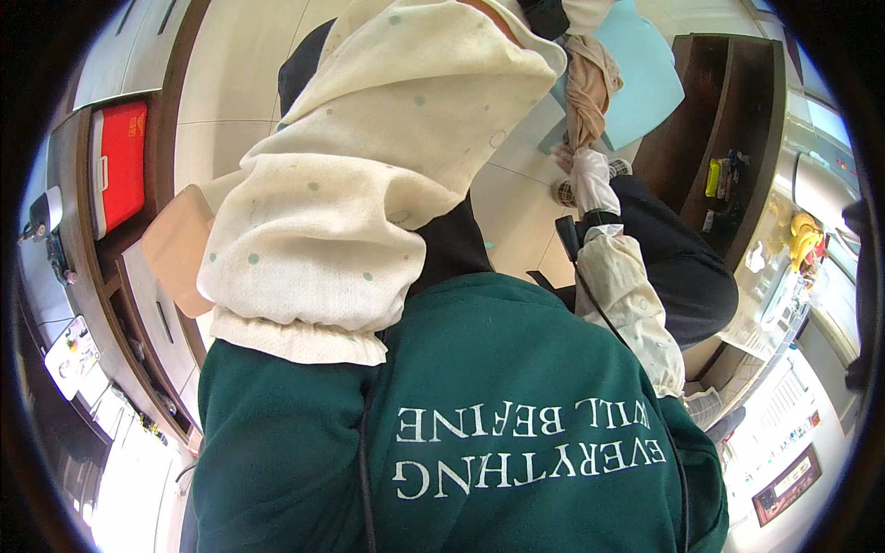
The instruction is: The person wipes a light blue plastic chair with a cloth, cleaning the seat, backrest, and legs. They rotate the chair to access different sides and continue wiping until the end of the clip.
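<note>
A twisted beige cloth (pixel 589 93) stretches between my two gloved hands. My right hand (pixel 594 181), in a thin white glove with a black strap at the wrist, is closed around its lower end. At the top edge of the picture, my left hand (pixel 588 15), also in a white glove, grips the upper end; part of this hand is cut off by the frame. Cream dotted sleeve covers (pixel 359 173) hide both forearms. Behind the cloth is a light blue plastic piece (pixel 639 76), perhaps a stool top.
Checkered slippers (pixel 620 166) show on the tiled floor (pixel 228 83). A dark wooden shelf unit (pixel 715 124) stands at right, near a counter with bananas (pixel 804 238). At left are a peach plastic seat (pixel 178 249) and a red box (pixel 124 166) in a cabinet.
</note>
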Action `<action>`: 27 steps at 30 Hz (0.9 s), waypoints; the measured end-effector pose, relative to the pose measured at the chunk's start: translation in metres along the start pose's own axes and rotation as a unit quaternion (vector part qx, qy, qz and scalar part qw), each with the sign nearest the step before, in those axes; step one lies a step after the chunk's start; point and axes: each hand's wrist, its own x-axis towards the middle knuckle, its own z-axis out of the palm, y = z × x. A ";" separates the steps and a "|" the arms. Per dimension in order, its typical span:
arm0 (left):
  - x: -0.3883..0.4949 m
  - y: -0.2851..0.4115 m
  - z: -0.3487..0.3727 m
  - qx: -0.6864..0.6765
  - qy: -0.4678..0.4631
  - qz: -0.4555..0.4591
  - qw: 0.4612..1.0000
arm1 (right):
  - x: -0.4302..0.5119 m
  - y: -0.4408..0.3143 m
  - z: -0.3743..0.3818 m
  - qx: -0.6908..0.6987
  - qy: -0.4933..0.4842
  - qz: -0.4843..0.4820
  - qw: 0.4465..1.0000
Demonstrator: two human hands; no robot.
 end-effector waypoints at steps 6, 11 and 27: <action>0.004 0.001 0.005 0.023 -0.007 0.001 1.000 | -0.013 0.005 -0.004 -0.468 0.120 -0.245 0.840; 0.007 0.009 0.013 0.031 -0.012 0.004 0.999 | 0.028 0.002 0.000 -0.529 0.092 -0.244 0.808; -0.004 0.004 0.010 0.094 -0.032 -0.009 0.995 | 0.098 0.071 -0.020 -0.696 -0.044 -0.257 0.669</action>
